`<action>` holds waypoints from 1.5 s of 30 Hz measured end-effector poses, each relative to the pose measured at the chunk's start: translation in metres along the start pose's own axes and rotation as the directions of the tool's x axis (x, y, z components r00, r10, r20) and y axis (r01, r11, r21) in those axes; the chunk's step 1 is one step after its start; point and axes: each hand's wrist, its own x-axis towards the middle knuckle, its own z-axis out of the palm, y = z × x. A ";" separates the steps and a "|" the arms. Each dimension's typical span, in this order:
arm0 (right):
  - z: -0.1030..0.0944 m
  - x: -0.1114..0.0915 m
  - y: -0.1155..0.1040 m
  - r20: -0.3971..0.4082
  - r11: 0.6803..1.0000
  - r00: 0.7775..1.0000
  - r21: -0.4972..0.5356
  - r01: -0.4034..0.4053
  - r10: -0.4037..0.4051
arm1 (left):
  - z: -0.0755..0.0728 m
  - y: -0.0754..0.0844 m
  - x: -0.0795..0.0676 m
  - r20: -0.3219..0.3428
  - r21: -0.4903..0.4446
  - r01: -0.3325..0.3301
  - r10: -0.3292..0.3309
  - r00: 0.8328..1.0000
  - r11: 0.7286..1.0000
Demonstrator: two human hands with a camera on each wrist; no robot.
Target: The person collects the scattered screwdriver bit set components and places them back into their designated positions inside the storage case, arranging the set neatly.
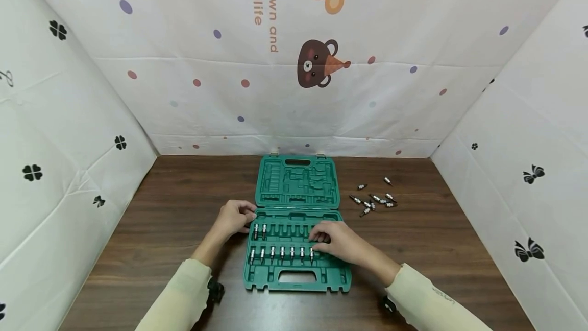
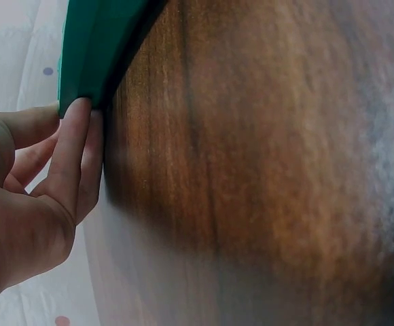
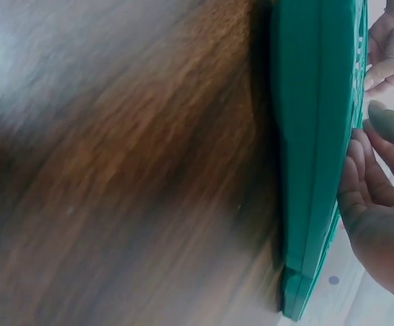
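An open green tool case (image 1: 297,272) lies on the table, its lid folded back. Silver bit sockets (image 1: 282,254) stand in a front row in the case, with two more (image 1: 264,231) at the left of the row behind. My left hand (image 1: 236,217) holds the case's left edge; in the left wrist view, thumb and forefinger pinch the green corner (image 2: 88,61). Over the right half of the case is my right hand (image 1: 337,241), fingers bent, thumb tip beside the top of the rightmost bit socket (image 1: 311,255). Nothing shows between its thumb and fingers.
Several loose bit sockets (image 1: 373,201) lie scattered on the wooden table (image 1: 413,249) to the right of the lid (image 1: 297,183). White printed cloth (image 1: 220,91) walls off the back and both sides.
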 end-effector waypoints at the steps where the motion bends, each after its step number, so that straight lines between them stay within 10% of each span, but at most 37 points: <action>1: -0.001 -0.001 0.001 -0.007 1.000 1.000 0.004 0.006 -0.006 | 0.000 0.000 0.000 -0.001 -0.001 0.002 -0.002 1.000 1.000; 27: -0.039 -0.025 0.041 -0.326 0.998 0.944 0.002 -0.058 0.055 | -0.001 -0.001 0.004 0.011 -0.008 0.005 -0.005 1.000 1.000; 45: -0.084 -0.052 0.082 -0.533 0.968 0.836 -0.108 -0.225 0.134 | -0.002 -0.003 0.005 0.021 -0.023 -0.010 0.010 1.000 1.000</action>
